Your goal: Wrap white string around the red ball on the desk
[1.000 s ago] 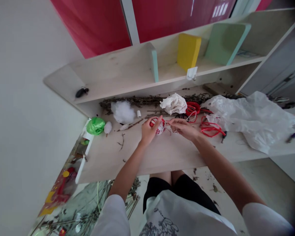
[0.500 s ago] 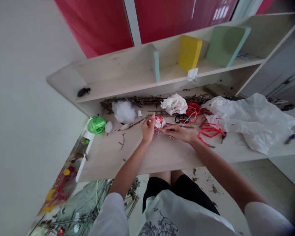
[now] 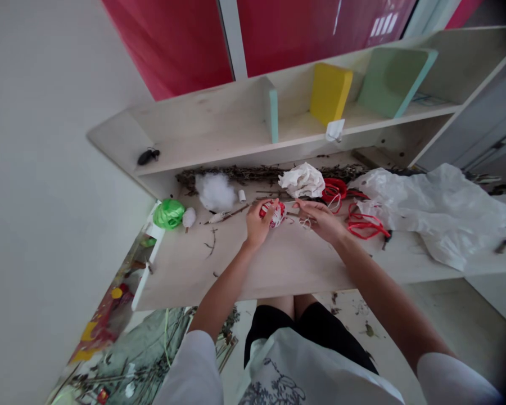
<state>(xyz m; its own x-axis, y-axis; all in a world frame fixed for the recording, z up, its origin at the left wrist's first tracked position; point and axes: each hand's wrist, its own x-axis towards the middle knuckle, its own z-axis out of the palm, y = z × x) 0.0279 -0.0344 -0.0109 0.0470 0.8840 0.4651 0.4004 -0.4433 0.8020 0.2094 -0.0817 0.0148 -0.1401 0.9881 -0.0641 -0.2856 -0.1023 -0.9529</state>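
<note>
My left hand is closed around a red ball wrapped in white string, with the thumb over its top. Off to its right, my right hand pinches the white string, which runs from the ball to my fingertips. A loose loop of string hangs under that hand. A brown stick shows between the ball and my right hand. Behind the hands lie crumpled white paper and a bundle of red cord.
To the left are white fluff, a green ball and a small white ball on a stick. Red ribbon and a clear plastic bag lie right. Dry twigs line the back, below a shelf with a yellow divider.
My right hand has moved away from the ball, up and to the right, drawing the string out. The left hand keeps the ball, which appears turned a little.
</note>
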